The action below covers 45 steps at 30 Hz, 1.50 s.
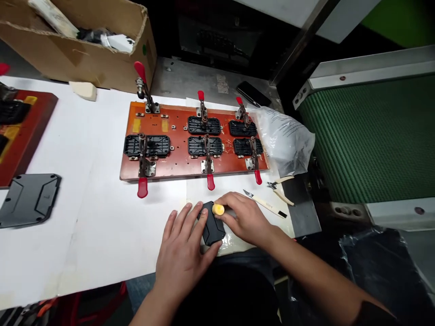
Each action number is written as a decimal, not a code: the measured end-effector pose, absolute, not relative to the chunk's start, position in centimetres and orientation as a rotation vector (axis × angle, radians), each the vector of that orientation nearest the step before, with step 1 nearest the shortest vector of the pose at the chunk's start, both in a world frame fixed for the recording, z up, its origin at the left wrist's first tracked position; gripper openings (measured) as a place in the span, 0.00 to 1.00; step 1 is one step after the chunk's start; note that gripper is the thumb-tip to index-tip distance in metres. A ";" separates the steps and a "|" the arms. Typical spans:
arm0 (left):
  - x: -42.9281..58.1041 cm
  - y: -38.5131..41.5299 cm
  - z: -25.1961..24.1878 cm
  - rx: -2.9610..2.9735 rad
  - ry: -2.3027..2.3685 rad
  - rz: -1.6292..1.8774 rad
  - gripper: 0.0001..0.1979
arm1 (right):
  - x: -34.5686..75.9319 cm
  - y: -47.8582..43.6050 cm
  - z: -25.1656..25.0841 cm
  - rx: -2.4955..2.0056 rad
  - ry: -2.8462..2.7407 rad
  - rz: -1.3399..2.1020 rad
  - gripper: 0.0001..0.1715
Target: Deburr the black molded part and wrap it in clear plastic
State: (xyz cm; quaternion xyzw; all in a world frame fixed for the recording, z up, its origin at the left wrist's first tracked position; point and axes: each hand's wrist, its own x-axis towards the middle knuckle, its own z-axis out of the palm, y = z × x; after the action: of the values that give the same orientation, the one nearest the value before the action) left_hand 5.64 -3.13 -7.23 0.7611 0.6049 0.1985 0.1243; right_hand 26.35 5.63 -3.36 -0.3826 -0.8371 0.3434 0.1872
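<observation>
White-sheeted table (112,235) holds a knife (268,205) and nippers (276,184) near the right hand (246,218).

Matt black plastic, smooth between shallow grooves, is seen on the cover (211,227); the clamps (143,165) are made of dull metal and tipped with glossy red plastic. A smooth, faintly shiny surface is shown by the reddish-brown board (180,156). The box (102,68) is formed of rough cardboard, the bag (288,140) of crinkled glossy film; the belt (367,140) is finely ribbed
</observation>
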 end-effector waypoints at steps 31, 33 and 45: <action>6.0 -3.3 -6.9 2.211 1.781 0.615 0.32 | 26.2 6.8 -3.5 -0.996 -2.459 0.872 0.09; 6.0 -3.3 -6.9 2.213 1.782 0.616 0.32 | 25.7 8.1 -2.9 -1.103 -2.320 0.743 0.09; 5.7 -3.7 -7.5 2.369 1.820 0.603 0.35 | 22.9 21.2 2.4 -1.683 -2.278 0.429 0.18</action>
State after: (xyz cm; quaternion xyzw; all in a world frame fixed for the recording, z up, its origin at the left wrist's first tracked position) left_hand 5.68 -3.71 -7.52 0.7764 0.5967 0.1975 0.0470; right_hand 22.92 21.23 2.37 -0.5819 -0.7876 0.1484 0.1378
